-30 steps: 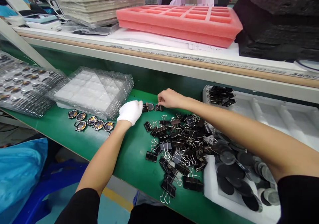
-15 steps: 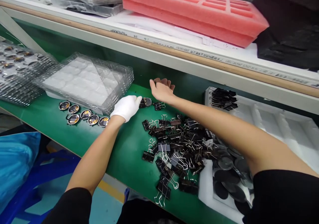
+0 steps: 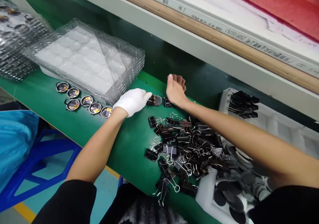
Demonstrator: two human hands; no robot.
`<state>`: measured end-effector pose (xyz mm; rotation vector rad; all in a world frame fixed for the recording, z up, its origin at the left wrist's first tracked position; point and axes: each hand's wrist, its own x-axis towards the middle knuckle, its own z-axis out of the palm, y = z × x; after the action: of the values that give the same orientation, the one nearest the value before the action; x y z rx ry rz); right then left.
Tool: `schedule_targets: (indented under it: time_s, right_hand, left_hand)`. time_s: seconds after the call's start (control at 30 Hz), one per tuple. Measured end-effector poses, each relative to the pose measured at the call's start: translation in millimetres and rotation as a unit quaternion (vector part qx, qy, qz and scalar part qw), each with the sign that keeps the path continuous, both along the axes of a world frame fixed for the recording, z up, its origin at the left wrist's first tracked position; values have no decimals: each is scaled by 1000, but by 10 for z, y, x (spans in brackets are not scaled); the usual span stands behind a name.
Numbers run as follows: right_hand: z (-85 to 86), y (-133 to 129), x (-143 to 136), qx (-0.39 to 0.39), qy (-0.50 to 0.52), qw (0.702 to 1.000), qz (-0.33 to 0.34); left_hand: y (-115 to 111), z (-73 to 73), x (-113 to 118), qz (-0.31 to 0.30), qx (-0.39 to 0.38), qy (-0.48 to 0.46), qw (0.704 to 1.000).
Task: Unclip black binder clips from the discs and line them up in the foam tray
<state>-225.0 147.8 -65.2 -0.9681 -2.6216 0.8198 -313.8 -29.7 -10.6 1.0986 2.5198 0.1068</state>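
Gloved left hand (image 3: 133, 102): fingers drawn together at the left end of a clipped disc piece (image 3: 158, 100), apparently touching; fingertip contact too small to tell if it's clamped. Piece lies just right of the glove on the green table (image 3: 129, 144), long axis roughly left-right, rounded end pointing right. Single binder clip (image 3: 167, 102) sits in line with it, short gap between, right end covered by the bare right hand (image 3: 175, 90). Right hand is nearer that clip; its thumb and curled fingers stand apart, nothing seen in them, pointing to the far side. Clip pile (image 3: 184, 141) nearer the body, below both; round lens pieces (image 3: 87, 100) left of the glove.
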Motion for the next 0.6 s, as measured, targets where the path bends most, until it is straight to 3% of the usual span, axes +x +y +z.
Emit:
schedule_targets:
  time_s: [0.2,0.6]
  right_hand:
    - [-84,34,21,6,18,999,-34]
    - [-121,66,9,10,-10,998,-53]
  left_hand:
    - [53,-83,28,-22,27,-14,999]
    - [123,-88,57,-18,22,-18,999]
